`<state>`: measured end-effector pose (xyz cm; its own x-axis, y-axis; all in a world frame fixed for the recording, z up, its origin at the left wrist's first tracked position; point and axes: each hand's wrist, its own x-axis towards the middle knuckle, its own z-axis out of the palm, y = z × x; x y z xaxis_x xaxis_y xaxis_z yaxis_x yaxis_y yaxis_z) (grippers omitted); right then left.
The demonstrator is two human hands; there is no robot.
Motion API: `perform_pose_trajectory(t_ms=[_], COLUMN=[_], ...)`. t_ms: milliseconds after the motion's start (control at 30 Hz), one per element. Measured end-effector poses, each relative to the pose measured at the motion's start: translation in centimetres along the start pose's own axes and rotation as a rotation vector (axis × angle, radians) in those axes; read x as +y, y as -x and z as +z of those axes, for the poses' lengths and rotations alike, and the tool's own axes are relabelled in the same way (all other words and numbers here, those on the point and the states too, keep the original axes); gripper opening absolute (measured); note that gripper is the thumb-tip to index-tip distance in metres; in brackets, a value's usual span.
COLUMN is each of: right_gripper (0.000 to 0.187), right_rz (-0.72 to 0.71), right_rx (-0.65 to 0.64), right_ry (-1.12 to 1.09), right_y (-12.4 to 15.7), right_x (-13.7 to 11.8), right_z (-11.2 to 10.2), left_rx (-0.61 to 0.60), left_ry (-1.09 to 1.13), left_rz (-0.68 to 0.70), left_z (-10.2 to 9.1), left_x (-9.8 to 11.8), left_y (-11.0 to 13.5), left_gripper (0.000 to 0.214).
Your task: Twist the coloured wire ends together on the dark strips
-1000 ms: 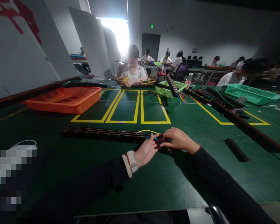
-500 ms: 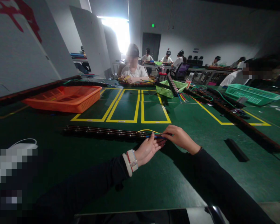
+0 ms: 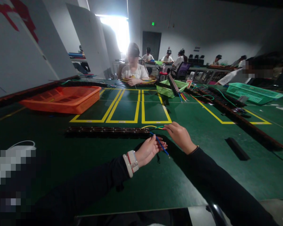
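A long dark strip (image 3: 106, 132) with several thin rails along it lies crosswise on the green table. Coloured wires leave its right end. My left hand (image 3: 148, 152), palm partly up, has the blue wire (image 3: 160, 145) between thumb and fingers; the wire's free end slants down past the fingertips. Above and to the right, my right hand (image 3: 181, 136) pinches the ends of the other wires, where a red tip shows at the fingers. Among these are a yellow wire (image 3: 152, 126) and a green wire (image 3: 159, 127).
An orange basket (image 3: 81, 106) stands at the left, a light green basket (image 3: 166, 91) at the back, a teal basket (image 3: 254, 94) at the far right. A black bar (image 3: 237, 148) lies right of my hands. Long dark strips (image 3: 254, 128) extend along the right. A co-worker (image 3: 135, 70) sits opposite.
The blue wire has swung down and apart from the others, across my left fingers. My right hand has moved slightly up, with the other wires' ends in its pinch.
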<state>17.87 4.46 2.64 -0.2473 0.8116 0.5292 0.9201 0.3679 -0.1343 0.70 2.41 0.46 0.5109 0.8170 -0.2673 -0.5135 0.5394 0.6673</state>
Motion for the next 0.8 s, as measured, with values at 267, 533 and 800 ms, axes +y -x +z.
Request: perform_pose_trajectory(t_ms=[267, 533, 800], right_gripper=[0.019, 0.021, 0.036], right_rz=[-0.2, -0.215, -0.572], right_rx=[-0.412, -0.3, -0.089], right_ry=[-0.006, -0.019, -0.177], right_y=[0.1, -0.2, 1.3], right_x=[-0.1, -0.3, -1.5], right_z=[0.7, 0.0, -2.9], left_rx=[0.039, 0.034, 0.017], left_ry=[0.0, 0.032, 0.115], left_rz=[0.019, 0.02, 0.006], left_z=[-0.2, 0.1, -0.2], left_x=[0.0, 0.2, 0.0], left_y=[0.0, 0.2, 0.1], left_gripper=[0.03, 0.03, 0.025])
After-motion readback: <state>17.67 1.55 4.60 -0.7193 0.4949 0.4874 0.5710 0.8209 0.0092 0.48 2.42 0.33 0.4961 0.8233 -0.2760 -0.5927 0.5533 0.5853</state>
